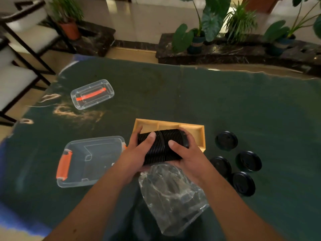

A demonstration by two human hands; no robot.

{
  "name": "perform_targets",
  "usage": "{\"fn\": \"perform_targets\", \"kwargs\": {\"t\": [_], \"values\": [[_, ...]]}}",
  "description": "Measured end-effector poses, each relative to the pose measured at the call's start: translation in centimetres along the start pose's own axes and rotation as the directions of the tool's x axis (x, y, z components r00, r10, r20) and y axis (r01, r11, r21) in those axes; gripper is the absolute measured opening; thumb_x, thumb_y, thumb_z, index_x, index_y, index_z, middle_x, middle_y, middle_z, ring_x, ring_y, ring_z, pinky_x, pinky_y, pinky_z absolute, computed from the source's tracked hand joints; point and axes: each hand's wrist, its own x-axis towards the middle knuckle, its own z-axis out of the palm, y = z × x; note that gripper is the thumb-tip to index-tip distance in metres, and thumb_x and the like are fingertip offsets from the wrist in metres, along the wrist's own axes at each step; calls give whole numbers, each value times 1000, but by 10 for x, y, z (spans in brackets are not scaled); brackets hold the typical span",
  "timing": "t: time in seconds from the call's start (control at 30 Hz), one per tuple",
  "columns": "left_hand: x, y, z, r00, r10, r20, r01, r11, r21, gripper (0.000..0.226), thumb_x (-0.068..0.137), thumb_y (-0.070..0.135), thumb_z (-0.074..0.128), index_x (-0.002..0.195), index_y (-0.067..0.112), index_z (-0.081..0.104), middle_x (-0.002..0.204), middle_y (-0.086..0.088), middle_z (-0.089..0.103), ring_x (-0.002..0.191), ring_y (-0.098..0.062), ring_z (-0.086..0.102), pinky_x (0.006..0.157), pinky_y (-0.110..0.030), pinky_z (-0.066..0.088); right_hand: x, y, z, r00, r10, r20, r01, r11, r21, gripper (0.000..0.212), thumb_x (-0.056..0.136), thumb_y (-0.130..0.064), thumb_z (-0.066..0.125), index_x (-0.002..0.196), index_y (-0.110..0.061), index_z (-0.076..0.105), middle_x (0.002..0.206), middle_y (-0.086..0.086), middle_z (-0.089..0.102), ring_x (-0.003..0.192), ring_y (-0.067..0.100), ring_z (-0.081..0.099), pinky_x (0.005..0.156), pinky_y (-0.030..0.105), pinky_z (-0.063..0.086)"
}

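Observation:
Both my hands hold a long stack of black cup lids lying on its side, above the near edge of a wooden tray with compartments. My left hand grips the stack's left end, thumb on top. My right hand grips its right end, thumb across the front. A crumpled clear plastic bag lies on the table just below the stack. Several single black lids lie flat to the right of the tray.
A clear plastic box with orange latches stands to the left of my hands. Its clear lid with an orange handle lies farther back left. The table is dark green. Chairs stand at the left, potted plants behind.

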Motion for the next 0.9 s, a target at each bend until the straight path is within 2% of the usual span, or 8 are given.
{"fn": "perform_targets", "kwargs": {"t": [0.13, 0.23, 0.47, 0.57, 0.6, 0.7, 0.8, 0.9], "values": [[8, 16, -37, 985, -62, 158, 66, 998, -22, 111, 51, 50, 99, 146, 49, 41, 134, 2, 66, 114, -27, 74, 84, -52, 67, 16, 7, 33, 999, 24, 38, -23, 999, -29, 71, 81, -15, 85, 143, -19, 50, 145, 18, 60, 127, 36, 68, 98, 66, 58], [18, 19, -62, 993, -6, 121, 18, 995, -100, 86, 62, 27, 97, 135, 35, 52, 134, -6, 66, 109, -29, 76, 77, -46, 67, 32, 10, 58, 1000, 11, 14, -10, 999, -32, 75, 77, -16, 89, 142, -21, 51, 143, 17, 61, 128, 37, 67, 96, 66, 59], [60, 29, -122, 994, 94, 60, -78, 970, -231, 71, 65, 20, 94, 126, 31, 58, 127, -9, 68, 95, -25, 82, 68, -44, 66, 86, 23, 87, 995, 21, -96, -13, 996, 84, 73, 76, -20, 95, 139, -20, 57, 139, 17, 65, 115, 34, 75, 85, 61, 63], [79, 30, -143, 995, 83, 49, -69, 967, -247, 72, 66, 18, 93, 127, 30, 57, 126, -11, 69, 93, -30, 82, 66, -43, 66, 121, 21, 80, 943, -89, -320, 6, 968, -252, 75, 75, -23, 97, 135, -32, 53, 133, 10, 66, 106, 32, 77, 85, 55, 66], [84, 29, -148, 996, 74, 54, -59, 970, -236, 73, 66, 18, 93, 129, 30, 57, 127, -12, 68, 94, -31, 82, 67, -43, 66, 131, 21, 78, 920, -154, -360, -38, 880, -473, 78, 75, -29, 97, 136, -37, 49, 132, 4, 65, 109, 27, 74, 90, 49, 65], [94, 24, -154, 996, 49, 69, -34, 978, -204, 75, 65, 19, 93, 130, 30, 56, 129, -14, 67, 95, -33, 82, 67, -42, 66, 157, 30, 80, 913, -302, -273, -160, 352, -922, 94, 70, -47, 93, 144, -42, 35, 127, -2, 51, 105, 22, 62, 92, 37, 58], [101, 22, -152, 995, 48, 86, -32, 983, -182, 75, 62, 23, 96, 127, 33, 59, 129, -11, 67, 96, -30, 82, 68, -41, 66, 177, 47, 89, 954, -282, -102, -110, -11, -994, 97, 71, -48, 91, 146, -37, 31, 131, 8, 50, 112, 33, 64, 97, 49, 60], [104, 24, -148, 993, 67, 99, -50, 986, -160, 84, 53, 29, 100, 125, 34, 60, 126, -9, 70, 97, -29, 82, 70, -41, 66, 188, 61, 91, 963, -270, -23, -83, -214, -973, 93, 74, -48, 90, 145, -32, 32, 129, 13, 53, 116, 34, 59, 100, 51, 56]]}}
